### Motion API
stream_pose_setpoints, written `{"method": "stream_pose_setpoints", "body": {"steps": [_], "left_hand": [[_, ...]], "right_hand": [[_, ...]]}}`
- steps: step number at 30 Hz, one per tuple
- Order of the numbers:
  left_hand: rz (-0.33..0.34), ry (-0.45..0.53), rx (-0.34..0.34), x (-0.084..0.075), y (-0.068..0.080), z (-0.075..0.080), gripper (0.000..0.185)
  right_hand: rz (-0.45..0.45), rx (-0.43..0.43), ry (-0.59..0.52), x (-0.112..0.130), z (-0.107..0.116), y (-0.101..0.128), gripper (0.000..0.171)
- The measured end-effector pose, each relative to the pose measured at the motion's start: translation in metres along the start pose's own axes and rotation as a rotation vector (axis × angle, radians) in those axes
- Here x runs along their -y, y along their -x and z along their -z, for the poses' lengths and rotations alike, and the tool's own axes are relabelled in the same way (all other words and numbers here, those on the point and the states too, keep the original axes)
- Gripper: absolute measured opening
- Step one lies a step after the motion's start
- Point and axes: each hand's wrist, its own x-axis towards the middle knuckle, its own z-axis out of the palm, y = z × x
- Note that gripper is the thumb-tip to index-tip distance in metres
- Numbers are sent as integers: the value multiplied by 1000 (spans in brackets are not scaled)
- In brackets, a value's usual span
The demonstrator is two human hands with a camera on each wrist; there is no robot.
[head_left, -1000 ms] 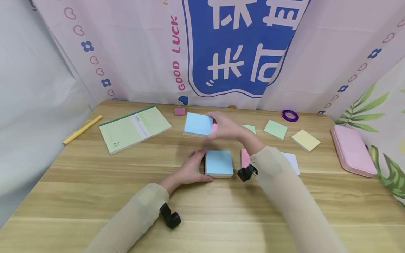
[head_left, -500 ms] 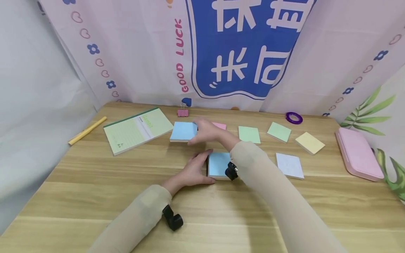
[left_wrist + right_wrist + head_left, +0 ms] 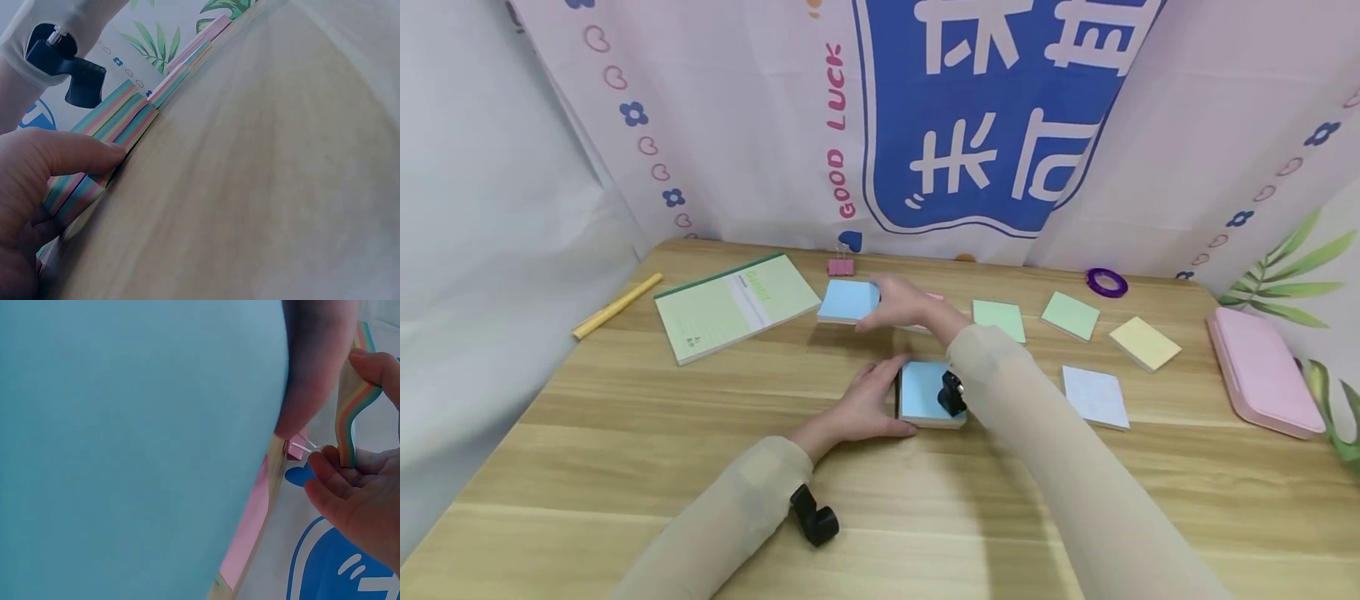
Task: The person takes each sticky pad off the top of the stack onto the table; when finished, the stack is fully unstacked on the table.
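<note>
My left hand (image 3: 868, 404) grips a squat stack of sticky note pads (image 3: 921, 396) with a blue top, which sits on the wooden table. In the left wrist view, the thumb lies along the striped edges of the stack (image 3: 134, 128). Beyond it, my right hand (image 3: 901, 302) holds a blue-topped sticky note pad (image 3: 842, 302) above the table. That pad (image 3: 351, 415) looks bent between thumb and fingers in the right wrist view, and its edge shows coloured stripes. Under the right hand lies a pink pad (image 3: 935, 296), partly hidden.
A green notebook (image 3: 737, 307) and a yellow stick-like object (image 3: 617, 306) lie left. A pink binder clip (image 3: 841, 267) stands behind. Rightward are green pads (image 3: 1000, 320) (image 3: 1071, 315), a yellow pad (image 3: 1145, 342), a white pad (image 3: 1094, 396), purple tape (image 3: 1107, 282) and a pink case (image 3: 1266, 371).
My right hand has carried its pad leftward from one second ago, uncovering a green pad and the white pad. Over the last half second it has barely moved. The left hand stays on the stack.
</note>
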Motion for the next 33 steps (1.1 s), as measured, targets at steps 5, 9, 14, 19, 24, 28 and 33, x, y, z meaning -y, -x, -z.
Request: {"method": "stream_pose_setpoints", "body": {"steps": [5,9,14,19,24,28,33], "left_hand": [[5,12,13,-2,-1,-1,93],[24,13,4,-2,-1,0,93],[32,5,1,0,-1,2,94],[32,-2,-3,3,0,1,95],[40,-6,10,3,1,0,95],[39,1,14,2,2,-1,95],[39,2,18,1,1,-1,94]], "right_hand": [[-12,-20,-4,-10,5,-2,66],[2,-45,-14,-13,12,2,67],[29,-63,-22,-20,22,9,69],[42,-93,-57,-33,36,16,59],[-14,-143,-69,-54,51,19,57],[-79,-151,-74,-71,61,25,62],[-198,-147,-54,-92,75,39,79]]}}
